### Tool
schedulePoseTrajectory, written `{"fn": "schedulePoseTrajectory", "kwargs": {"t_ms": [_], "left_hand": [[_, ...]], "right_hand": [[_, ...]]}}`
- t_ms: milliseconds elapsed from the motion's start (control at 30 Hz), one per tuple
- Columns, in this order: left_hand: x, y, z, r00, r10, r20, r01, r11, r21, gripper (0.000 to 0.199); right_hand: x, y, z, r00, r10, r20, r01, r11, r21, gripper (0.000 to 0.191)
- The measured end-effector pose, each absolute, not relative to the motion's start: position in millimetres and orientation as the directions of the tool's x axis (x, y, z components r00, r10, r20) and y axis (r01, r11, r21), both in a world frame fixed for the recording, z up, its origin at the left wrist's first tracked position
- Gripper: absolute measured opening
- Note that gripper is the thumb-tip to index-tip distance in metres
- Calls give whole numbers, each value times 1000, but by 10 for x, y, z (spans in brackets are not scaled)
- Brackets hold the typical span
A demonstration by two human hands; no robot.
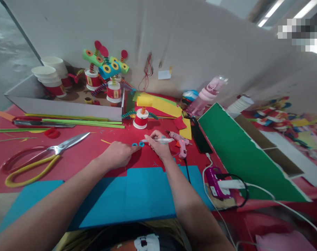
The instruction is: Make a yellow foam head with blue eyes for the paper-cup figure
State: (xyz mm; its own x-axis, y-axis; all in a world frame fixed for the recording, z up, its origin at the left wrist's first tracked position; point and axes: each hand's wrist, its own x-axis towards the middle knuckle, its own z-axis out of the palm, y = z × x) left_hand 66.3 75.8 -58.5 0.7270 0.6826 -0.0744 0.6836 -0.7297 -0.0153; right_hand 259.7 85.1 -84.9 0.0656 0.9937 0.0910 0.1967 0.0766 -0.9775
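Note:
Two small blue rings lie side by side on the red table; the left ring (134, 144) is close to the right ring (141, 144). My left hand (119, 155) rests on the table with its index finger stretched to the rings and its other fingers curled; nothing shows in it. My right hand (158, 143) grips a clear pen (163, 140), its tip pointing left at the right ring. Behind the hands stands a red and white paper cup figure (141, 119) with a yellow tube on top and green coiled arms.
Large scissors (57, 149) lie at left, a pink glue gun (183, 146) right of my right hand. Farther right are a black phone (200, 136), purple power strip (215, 181) and green board (231, 150). Finished figures (113, 91) stand in a box at back left.

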Motion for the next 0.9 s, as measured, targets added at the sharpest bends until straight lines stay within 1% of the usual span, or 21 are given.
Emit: {"fn": "schedulePoseTrajectory", "kwargs": {"t_ms": [133, 300, 567, 900], "left_hand": [[657, 762, -581, 723, 687, -80, 689, -725, 2, 49], [651, 766, -583, 720, 688, -84, 691, -723, 6, 50], [665, 756, -548, 713, 694, -101, 699, -715, 18, 52], [666, 760, -540, 711, 695, -105, 700, -714, 9, 52]], "right_hand": [[2624, 849, -864, 99, 981, 167, 266, 135, -954, 23], [2628, 858, -907, 95, 974, 207, 334, 165, -928, 23], [2590, 846, -884, 63, 979, 192, 372, 156, -915, 23], [2601, 850, -889, 56, 973, 224, 380, 187, -906, 22]]}}
